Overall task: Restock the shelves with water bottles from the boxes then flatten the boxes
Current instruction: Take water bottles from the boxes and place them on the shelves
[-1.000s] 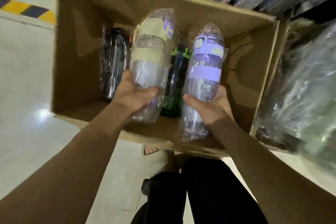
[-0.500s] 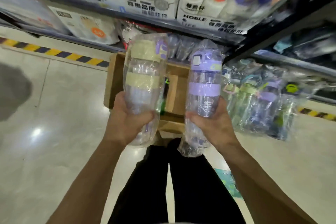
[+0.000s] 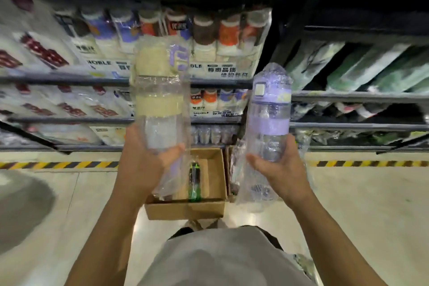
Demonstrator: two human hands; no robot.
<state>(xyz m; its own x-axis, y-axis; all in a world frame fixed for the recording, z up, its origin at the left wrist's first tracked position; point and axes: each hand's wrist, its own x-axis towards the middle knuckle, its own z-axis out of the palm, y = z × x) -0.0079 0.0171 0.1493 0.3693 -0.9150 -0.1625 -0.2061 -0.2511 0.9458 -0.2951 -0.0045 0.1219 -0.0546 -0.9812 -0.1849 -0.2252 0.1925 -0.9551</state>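
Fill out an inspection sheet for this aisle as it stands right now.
Surface: pale glossy floor, hazard-striped tape along the shelf base.
Job's things: cream-banded bottle and purple-banded bottle, both plastic-wrapped, upright; open cardboard box with a green bottle inside.
Clutter: second box, mostly hidden.
Grippers: left hand holds the cream-banded bottle; right hand holds the purple-banded bottle.
Cables: nothing seen.
Surroundings: stocked shelves, blurred.

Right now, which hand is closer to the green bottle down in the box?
Left. The left hand is just beside the green bottle in the picture; the right hand is farther off, past the box's edge.
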